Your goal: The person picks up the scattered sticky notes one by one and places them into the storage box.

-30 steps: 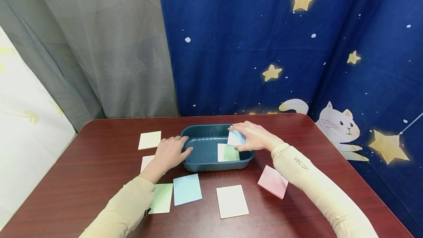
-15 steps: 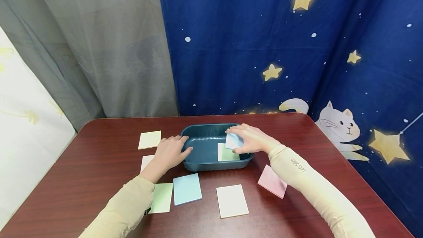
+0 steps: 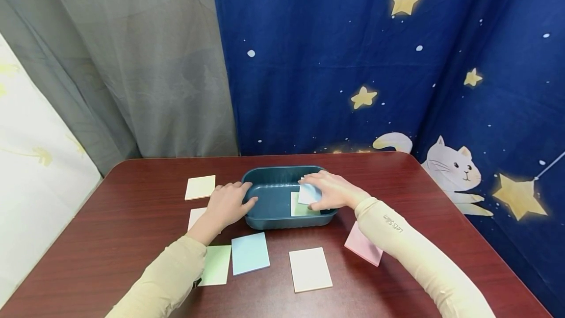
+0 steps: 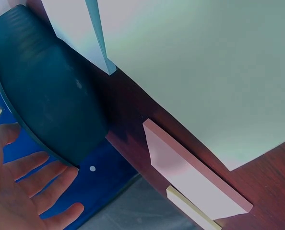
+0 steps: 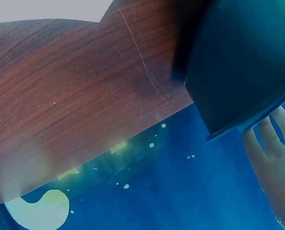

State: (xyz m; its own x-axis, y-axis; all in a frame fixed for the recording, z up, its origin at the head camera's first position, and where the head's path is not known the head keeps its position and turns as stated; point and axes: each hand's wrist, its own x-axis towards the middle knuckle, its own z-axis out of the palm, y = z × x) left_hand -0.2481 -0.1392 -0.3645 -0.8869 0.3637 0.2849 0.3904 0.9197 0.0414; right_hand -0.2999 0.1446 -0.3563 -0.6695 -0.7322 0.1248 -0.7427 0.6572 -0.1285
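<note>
A pale blue notepad (image 3: pixel 310 194) is held in the right end of a rounded, dark teal tub (image 3: pixel 282 222), partly covering a light green notepad (image 3: pixel 300 209) inside.

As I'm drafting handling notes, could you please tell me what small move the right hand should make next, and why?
Probably set the pale blue pad down inside the teal bin: the right hand holds it within the bin's outline, overlapping a light green pad in view, and the left hand rests at the bin's opposite end.
</note>
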